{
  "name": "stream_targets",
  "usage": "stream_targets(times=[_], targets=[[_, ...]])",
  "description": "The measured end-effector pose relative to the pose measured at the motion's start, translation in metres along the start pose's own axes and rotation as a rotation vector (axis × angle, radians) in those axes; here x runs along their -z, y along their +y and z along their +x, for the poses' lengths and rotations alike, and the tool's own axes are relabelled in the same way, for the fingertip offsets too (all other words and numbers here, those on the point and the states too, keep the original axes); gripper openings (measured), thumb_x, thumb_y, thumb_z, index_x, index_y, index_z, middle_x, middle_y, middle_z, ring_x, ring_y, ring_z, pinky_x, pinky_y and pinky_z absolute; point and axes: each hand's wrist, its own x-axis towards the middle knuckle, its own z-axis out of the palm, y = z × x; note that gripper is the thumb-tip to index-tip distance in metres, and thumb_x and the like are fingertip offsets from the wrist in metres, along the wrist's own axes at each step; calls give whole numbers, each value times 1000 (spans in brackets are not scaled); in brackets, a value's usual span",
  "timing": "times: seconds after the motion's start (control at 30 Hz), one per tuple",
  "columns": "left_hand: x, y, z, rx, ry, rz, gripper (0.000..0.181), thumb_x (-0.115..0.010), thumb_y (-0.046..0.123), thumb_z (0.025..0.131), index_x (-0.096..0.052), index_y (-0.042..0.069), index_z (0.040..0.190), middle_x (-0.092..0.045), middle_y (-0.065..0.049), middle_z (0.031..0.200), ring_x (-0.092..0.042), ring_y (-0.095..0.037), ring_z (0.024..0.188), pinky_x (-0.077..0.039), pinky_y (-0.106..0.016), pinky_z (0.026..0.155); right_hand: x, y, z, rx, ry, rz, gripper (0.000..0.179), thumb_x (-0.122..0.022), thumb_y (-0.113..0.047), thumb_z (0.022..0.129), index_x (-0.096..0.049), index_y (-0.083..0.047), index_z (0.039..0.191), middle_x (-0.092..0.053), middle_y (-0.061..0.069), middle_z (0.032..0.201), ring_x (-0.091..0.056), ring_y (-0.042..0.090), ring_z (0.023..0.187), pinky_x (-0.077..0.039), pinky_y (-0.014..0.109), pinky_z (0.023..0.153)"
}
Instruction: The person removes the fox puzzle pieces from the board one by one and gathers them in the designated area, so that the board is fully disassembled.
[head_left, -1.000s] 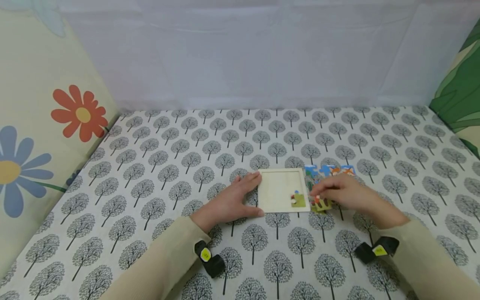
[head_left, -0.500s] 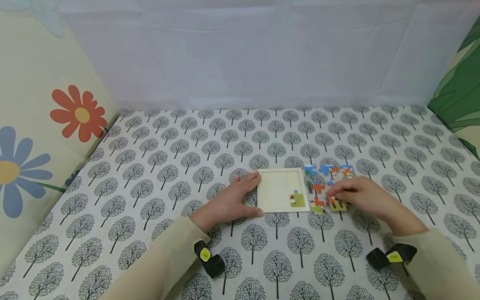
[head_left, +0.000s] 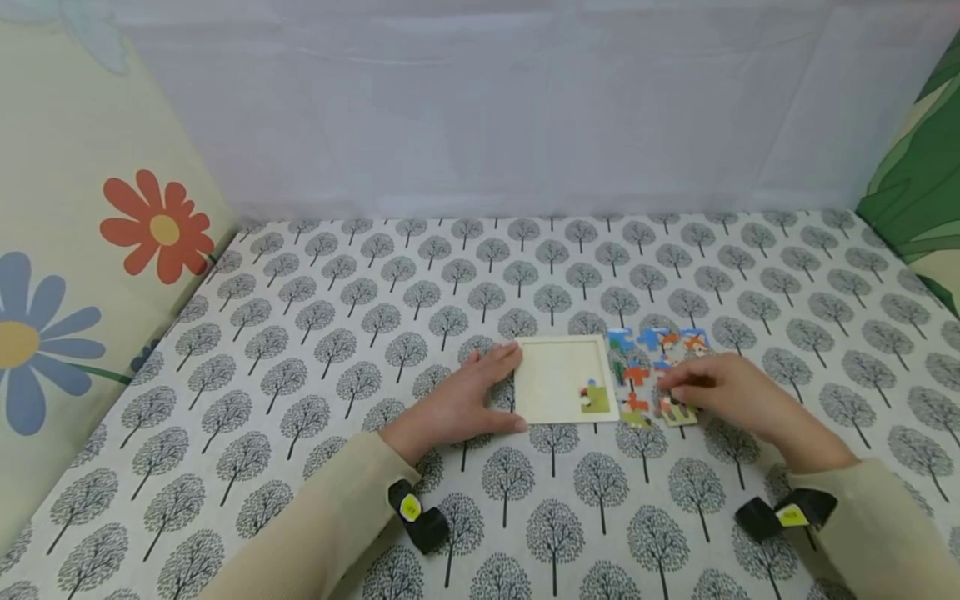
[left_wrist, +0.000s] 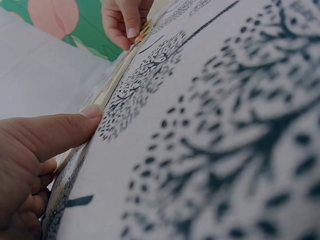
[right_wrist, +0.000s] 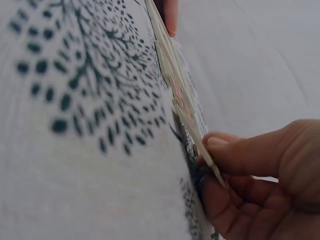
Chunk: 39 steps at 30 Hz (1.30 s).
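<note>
A square pale wooden puzzle tray [head_left: 546, 375] lies on the cloth. One jigsaw piece [head_left: 597, 400], green with a bit of blue and red, sits in its lower right corner. My left hand [head_left: 459, 410] rests at the tray's left side, thumb by the near corner and fingers by the far one. With thumb and fingers, my right hand [head_left: 738, 402] pinches a puzzle piece [right_wrist: 201, 147] at the near right of the loose ones. In the right wrist view that piece appears edge-on and tilted. Its printed face partly shows in the head view, the rest behind my fingers.
Several loose puzzle pieces lie right of the tray, among them a fox-face piece [head_left: 696, 342], a blue piece [head_left: 619, 340] and a red one [head_left: 636, 376]. The tree-print cloth [head_left: 420, 296] covers the table, with a white backdrop [head_left: 517, 108] behind.
My right hand has moved right, away from the tray's edge, uncovering loose pieces there. The piece at its fingertips has turned slightly. My left hand and the tray stay in place.
</note>
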Motion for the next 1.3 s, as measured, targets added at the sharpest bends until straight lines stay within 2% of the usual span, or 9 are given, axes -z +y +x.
stream_targets(times=[0.17, 0.5, 0.93, 1.17, 1.3], targets=[[1, 0, 1, -1, 2, 4, 92, -73, 38, 76, -21, 11, 147, -11, 1, 155, -7, -24, 142, -2, -41, 116, -3, -5, 1, -13, 40, -164, 17, -60, -9, 88, -67, -5, 103, -66, 5, 90, -57, 13, 76, -48, 26, 61], [1, -1, 1, 7, -2, -3, 92, -73, 39, 75, -21, 13, 147, -10, 2, 155, -5, -27, 142, -3, -43, 115, -7, -13, 2, -26, 72, -276, 14, -63, -8, 86, -66, -4, 98, -65, 4, 81, -58, 14, 71, -50, 29, 57], [0, -1, 0, 24, -2, -2, 92, -73, 39, 76, -21, 14, 147, -10, 3, 155, -5, -28, 142, -4, -44, 115, -11, -18, 3, 1, 104, -380, 14, -68, -8, 82, -66, -2, 94, -66, 4, 78, -60, 16, 68, -51, 32, 56], [-1, -1, 0, 13, 1, -13, 92, -73, 38, 75, -21, 13, 147, -10, 2, 155, -5, -27, 142, -3, -43, 116, -9, -18, 0, -27, 120, -343, 14, -66, -12, 84, -66, -4, 96, -64, 2, 77, -55, 12, 64, -47, 29, 53], [-1, -1, 0, 14, 1, -12, 92, -73, 39, 75, -21, 13, 147, -10, 3, 155, -6, -25, 142, -3, -42, 116, -7, -19, -1, -7, 159, -328, 11, -65, -13, 86, -67, -6, 93, -63, 1, 76, -51, 10, 60, -43, 27, 51]])
